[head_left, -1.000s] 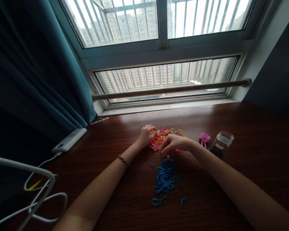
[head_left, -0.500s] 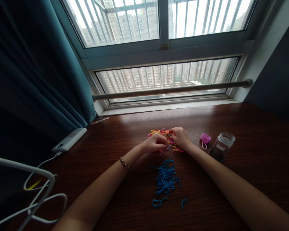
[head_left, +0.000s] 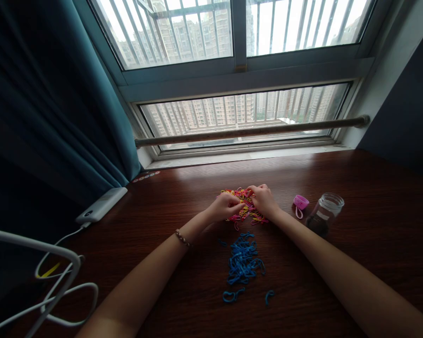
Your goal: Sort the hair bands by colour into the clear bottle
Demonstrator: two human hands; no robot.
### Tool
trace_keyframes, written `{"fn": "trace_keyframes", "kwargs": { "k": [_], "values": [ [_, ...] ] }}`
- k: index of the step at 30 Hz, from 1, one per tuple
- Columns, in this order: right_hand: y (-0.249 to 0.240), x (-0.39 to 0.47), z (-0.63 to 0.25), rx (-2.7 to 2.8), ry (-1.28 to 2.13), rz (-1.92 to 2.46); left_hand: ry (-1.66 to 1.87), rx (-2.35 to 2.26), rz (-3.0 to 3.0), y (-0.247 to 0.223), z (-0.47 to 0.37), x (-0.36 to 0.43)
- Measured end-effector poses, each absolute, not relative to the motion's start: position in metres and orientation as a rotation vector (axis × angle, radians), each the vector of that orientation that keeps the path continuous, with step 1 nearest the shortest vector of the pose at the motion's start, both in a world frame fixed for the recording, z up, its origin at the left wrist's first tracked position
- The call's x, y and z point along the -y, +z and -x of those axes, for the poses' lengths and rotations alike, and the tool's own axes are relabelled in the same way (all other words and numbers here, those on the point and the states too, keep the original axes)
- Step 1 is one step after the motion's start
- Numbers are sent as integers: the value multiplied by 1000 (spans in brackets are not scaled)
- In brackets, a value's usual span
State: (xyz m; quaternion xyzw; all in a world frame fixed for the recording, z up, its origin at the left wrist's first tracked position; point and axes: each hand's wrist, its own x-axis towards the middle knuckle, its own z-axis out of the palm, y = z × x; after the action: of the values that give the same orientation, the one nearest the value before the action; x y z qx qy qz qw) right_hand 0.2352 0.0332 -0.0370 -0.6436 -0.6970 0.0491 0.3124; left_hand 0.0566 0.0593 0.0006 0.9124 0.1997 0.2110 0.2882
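A pile of pink, red and yellow rubber bands lies on the dark wooden table. My left hand is over the pile's left side, fingers bent and pointing right; its fingertips are closed together, and what they hold is too small to make out. At the pile's upper right, my right hand touches the bands with closed fingers, their tips partly hidden. Nearer to me lies a heap of blue bands, with a few loose blue ones around it.
Right of my right hand are a pink lid with a loop and a clear jar with dark contents. A white power bank with a cable lies at the left by the curtain. A window stands behind the table.
My left hand has shifted slightly, and its fingers now reach a little further over the pile. My right hand has barely moved.
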Motion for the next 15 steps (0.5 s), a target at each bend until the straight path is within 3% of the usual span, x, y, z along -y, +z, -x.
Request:
{"fn": "trace_keyframes", "kwargs": {
  "k": [12,15],
  "values": [
    [-35,-35,-238,1742,120,1676,667,-659,-2664,-8,-55,-65],
    [-31,-36,-236,1583,290,1520,734,-746,-2665,-9,-55,-67]
  ]
}}
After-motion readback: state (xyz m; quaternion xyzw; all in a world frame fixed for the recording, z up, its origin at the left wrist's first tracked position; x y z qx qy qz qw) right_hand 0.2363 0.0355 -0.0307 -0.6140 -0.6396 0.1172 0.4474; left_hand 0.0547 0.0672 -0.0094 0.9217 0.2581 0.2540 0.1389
